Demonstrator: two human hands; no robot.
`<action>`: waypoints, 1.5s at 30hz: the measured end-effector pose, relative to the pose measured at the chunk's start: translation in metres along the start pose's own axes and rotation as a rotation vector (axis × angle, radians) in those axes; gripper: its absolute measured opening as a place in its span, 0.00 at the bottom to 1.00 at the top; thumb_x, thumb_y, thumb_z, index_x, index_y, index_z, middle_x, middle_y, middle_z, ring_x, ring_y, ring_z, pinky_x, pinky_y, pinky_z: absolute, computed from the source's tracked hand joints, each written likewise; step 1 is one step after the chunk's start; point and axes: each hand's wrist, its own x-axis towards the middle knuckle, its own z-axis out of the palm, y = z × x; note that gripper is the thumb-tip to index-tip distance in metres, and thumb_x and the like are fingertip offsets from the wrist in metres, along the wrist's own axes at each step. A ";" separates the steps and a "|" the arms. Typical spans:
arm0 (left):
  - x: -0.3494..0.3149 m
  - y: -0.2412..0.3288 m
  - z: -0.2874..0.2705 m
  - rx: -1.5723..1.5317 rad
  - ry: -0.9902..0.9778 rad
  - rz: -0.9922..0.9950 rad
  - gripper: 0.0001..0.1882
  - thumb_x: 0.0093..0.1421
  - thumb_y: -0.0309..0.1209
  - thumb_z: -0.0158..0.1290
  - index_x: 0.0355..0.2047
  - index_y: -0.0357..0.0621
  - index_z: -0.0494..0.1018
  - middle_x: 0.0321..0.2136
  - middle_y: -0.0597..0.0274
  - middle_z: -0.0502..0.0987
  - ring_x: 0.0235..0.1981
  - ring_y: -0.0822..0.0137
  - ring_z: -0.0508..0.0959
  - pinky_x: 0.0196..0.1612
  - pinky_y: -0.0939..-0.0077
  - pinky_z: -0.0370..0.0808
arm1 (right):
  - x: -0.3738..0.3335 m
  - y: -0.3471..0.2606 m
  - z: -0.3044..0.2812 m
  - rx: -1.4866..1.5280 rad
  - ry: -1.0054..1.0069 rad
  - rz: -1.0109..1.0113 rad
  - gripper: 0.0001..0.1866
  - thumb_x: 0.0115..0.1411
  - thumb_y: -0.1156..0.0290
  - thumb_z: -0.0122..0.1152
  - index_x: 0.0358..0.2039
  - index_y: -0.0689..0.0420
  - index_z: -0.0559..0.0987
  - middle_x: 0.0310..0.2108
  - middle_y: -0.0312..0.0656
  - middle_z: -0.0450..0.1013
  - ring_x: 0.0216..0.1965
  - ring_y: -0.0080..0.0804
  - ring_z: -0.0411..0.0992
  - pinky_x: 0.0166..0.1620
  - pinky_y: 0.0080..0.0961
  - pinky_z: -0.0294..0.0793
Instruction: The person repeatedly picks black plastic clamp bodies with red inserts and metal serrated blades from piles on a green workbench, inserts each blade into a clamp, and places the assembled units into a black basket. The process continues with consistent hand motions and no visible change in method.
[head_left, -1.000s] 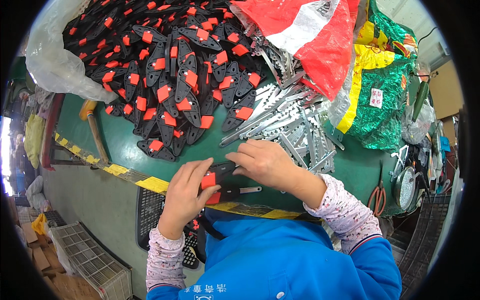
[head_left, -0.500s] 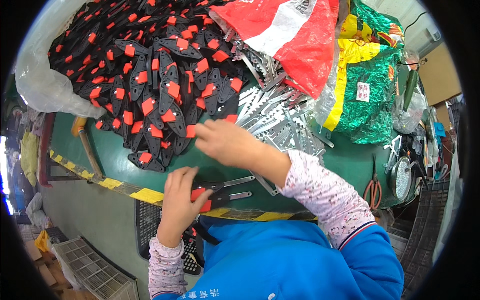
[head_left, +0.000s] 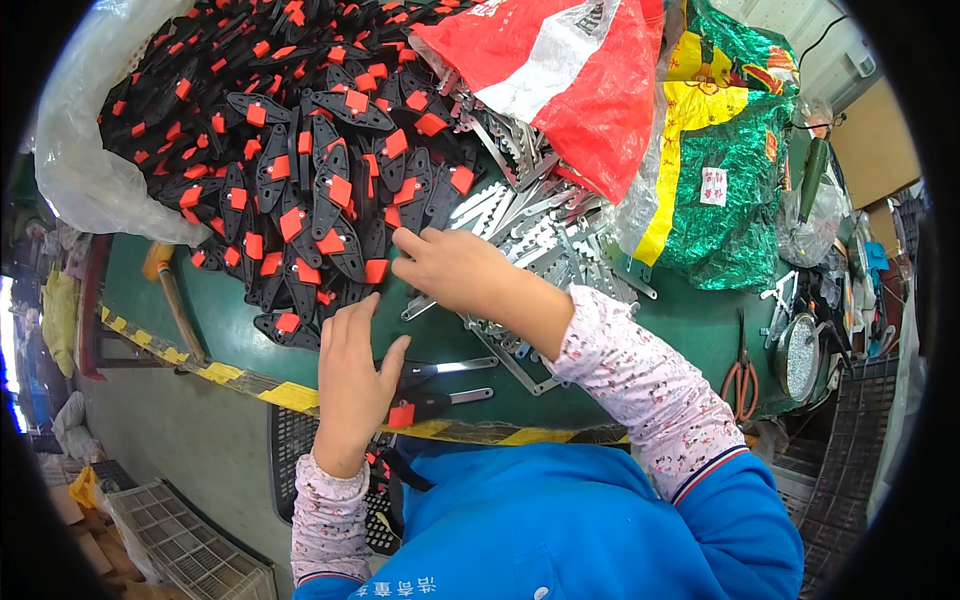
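My left hand (head_left: 352,372) is at the table's front edge, fingers stretched out and thumb apart, beside two dark pieces with silver metal strips (head_left: 464,367) pointing right. A red block (head_left: 402,414) shows on the nearer piece. My right hand (head_left: 455,270) has its fingers curled at the right edge of a large heap of black plastic parts with red blocks (head_left: 330,190). Its fingertips are beside a red block; whatever they grip is hidden. From below that hand sticks out the end of a metal strip (head_left: 418,308). Toothed metal strips (head_left: 560,240) lie piled to its right.
A red and white bag (head_left: 580,90) and a green and yellow bag (head_left: 720,190) stand behind the strips. Clear plastic sheeting (head_left: 90,150) edges the heap. A hammer (head_left: 178,300) lies left; red-handled scissors (head_left: 741,385) and a round metal tin (head_left: 801,358) lie right.
My left hand has risen off the near pieces toward the heap, its fingers straighter. My right hand has shifted slightly, staying at the heap's edge. The view has moved a little.
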 end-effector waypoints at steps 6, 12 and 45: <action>-0.003 -0.004 0.003 -0.371 -0.004 0.039 0.39 0.56 0.17 0.60 0.69 0.35 0.63 0.59 0.42 0.74 0.60 0.44 0.76 0.64 0.58 0.73 | -0.032 -0.043 -0.048 1.358 -0.156 0.270 0.20 0.61 0.81 0.66 0.54 0.59 0.74 0.45 0.44 0.74 0.44 0.45 0.79 0.43 0.38 0.80; -0.004 -0.013 -0.012 -0.173 -0.107 0.050 0.33 0.55 0.18 0.57 0.64 0.37 0.68 0.42 0.46 0.73 0.43 0.46 0.78 0.50 0.60 0.76 | -0.051 0.026 0.001 -0.132 0.004 0.256 0.06 0.55 0.72 0.62 0.34 0.54 0.81 0.41 0.41 0.75 0.40 0.42 0.77 0.42 0.40 0.81; -0.029 -0.020 -0.011 -0.132 0.030 0.008 0.34 0.52 0.24 0.71 0.59 0.37 0.71 0.48 0.45 0.77 0.49 0.42 0.78 0.54 0.54 0.77 | -0.063 -0.054 -0.031 1.620 0.799 0.706 0.13 0.73 0.76 0.55 0.53 0.61 0.63 0.40 0.46 0.73 0.35 0.34 0.82 0.39 0.33 0.88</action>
